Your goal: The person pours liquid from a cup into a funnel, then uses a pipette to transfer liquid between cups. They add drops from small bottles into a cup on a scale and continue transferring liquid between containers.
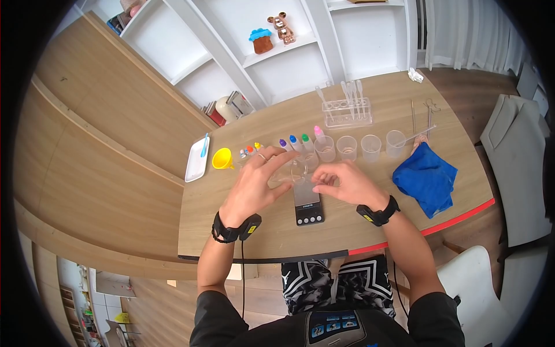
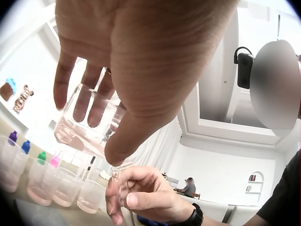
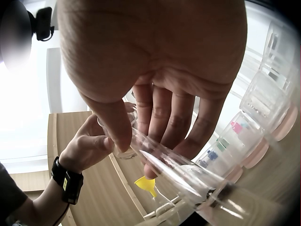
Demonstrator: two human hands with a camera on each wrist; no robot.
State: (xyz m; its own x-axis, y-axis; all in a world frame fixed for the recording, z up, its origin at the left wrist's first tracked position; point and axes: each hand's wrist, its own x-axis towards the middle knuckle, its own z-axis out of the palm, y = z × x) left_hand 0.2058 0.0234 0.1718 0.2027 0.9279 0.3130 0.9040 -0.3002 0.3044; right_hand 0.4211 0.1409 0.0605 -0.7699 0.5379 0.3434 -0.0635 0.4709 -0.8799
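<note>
My left hand (image 1: 254,182) grips a clear beaker (image 2: 87,129), with fingers along one side and the thumb on the other. The beaker is tilted, its mouth end toward my right hand (image 1: 347,184). That hand pinches a clear tube (image 3: 176,172) between thumb and fingertips, the tube's upper end right at the beaker's mouth. Both hands are raised over the table, above a black digital scale (image 1: 309,213). The scale's upper part is partly hidden by the glassware. My left thumb hides the beaker's rim in the left wrist view.
Several clear plastic cups (image 1: 347,148) stand in a row behind the hands, beside dropper bottles (image 1: 293,141) with coloured caps. A test tube rack (image 1: 348,118) is farther back. The yellow funnel (image 1: 222,158) and white tray (image 1: 197,162) lie left; a blue cloth (image 1: 426,179) lies right.
</note>
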